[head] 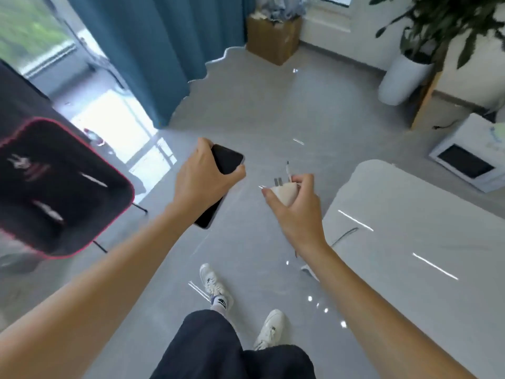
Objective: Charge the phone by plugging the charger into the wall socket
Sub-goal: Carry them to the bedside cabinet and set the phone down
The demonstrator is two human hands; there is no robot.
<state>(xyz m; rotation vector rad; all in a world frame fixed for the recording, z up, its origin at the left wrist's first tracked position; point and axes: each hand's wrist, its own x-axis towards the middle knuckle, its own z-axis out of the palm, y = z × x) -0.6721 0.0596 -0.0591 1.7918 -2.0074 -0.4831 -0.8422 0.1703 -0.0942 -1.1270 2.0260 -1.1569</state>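
Note:
My left hand (200,177) grips a black phone (226,161) with a dark screen, held over the grey floor at mid-frame. To its right, my right hand (296,206) holds a white charger (284,194) whose two metal prongs point up and left. A thin cable end sticks up beside the charger, and more cable hangs below my right wrist. I see no wall socket in this view.
A white table (410,242) stands at the right. A black chair with red trim (54,187) is on the left. Blue curtains (164,50), a cardboard box (273,39), a potted plant (404,77) and a white appliance (470,157) line the far side.

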